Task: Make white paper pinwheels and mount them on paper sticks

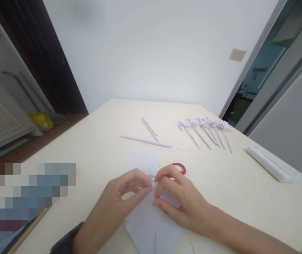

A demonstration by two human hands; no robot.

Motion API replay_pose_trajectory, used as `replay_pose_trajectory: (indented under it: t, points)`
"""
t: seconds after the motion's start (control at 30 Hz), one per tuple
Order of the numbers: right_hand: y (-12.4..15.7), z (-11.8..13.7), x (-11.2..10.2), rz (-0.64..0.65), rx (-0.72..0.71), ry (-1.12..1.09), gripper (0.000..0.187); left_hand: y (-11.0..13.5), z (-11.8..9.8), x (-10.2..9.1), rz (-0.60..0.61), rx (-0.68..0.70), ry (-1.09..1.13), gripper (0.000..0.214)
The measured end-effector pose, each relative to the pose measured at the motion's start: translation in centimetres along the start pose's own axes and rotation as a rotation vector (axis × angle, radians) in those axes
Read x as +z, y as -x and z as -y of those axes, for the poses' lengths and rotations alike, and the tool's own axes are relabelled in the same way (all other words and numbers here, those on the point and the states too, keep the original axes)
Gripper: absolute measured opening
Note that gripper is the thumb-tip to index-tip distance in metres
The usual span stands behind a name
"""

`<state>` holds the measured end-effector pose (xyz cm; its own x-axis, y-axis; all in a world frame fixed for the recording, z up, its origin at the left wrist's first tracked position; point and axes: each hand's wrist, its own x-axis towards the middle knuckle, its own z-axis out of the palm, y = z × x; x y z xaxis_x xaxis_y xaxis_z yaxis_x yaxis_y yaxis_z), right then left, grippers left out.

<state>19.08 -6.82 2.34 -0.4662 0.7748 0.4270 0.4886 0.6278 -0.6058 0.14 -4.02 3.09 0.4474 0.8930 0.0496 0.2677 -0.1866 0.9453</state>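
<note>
A white sheet of paper (142,222) with a straight slit at its near edge lies in front of me, under both hands. My left hand (129,192) is closed in a pinch on the paper near its middle, thumb and forefinger tips together. Opposite it, my right hand (179,197) has curled fingers closed at the paper, its fingertips almost touching the left ones. The exact bit of paper pinched is hidden. Scissors with a red handle (181,168) lie just beyond my right hand, mostly covered. Another piece of white paper (142,160) lies behind my hands.
Several white paper pinwheels on rolled sticks (202,123) lie in a row at the back right. Rolled paper sticks (147,141) rest at the back middle. A white oblong case (271,164) sits at the right edge. A wall (153,53) closes off the table's far side.
</note>
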Motion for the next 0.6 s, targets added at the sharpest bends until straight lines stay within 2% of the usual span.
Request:
replay_pose_trajectory:
  t: [0.1, 0.23, 0.37, 0.6]
  points:
    - [-0.21, -0.07, -0.23, -0.057, 0.039, -0.118, 0.004, -0.01, 0.51, -0.05, -0.002, -0.011, 0.054, 0.009]
    - [-0.56, -0.33, -0.44, -0.089, 0.096, -0.231, 0.006, 0.1, 0.99, 0.09, 0.078, -0.037, 0.133, 0.009]
    - [-0.68, -0.31, -0.55, -0.041, 0.069, -0.235, 0.004, 0.18, 0.84, 0.28, 0.134, -0.025, 0.252, 0.006]
    - [-0.65, -0.09, -0.65, -0.014, -0.013, -0.226, 0.004, 0.41, 0.24, 0.82, 0.168, -0.111, 0.473, 0.009]
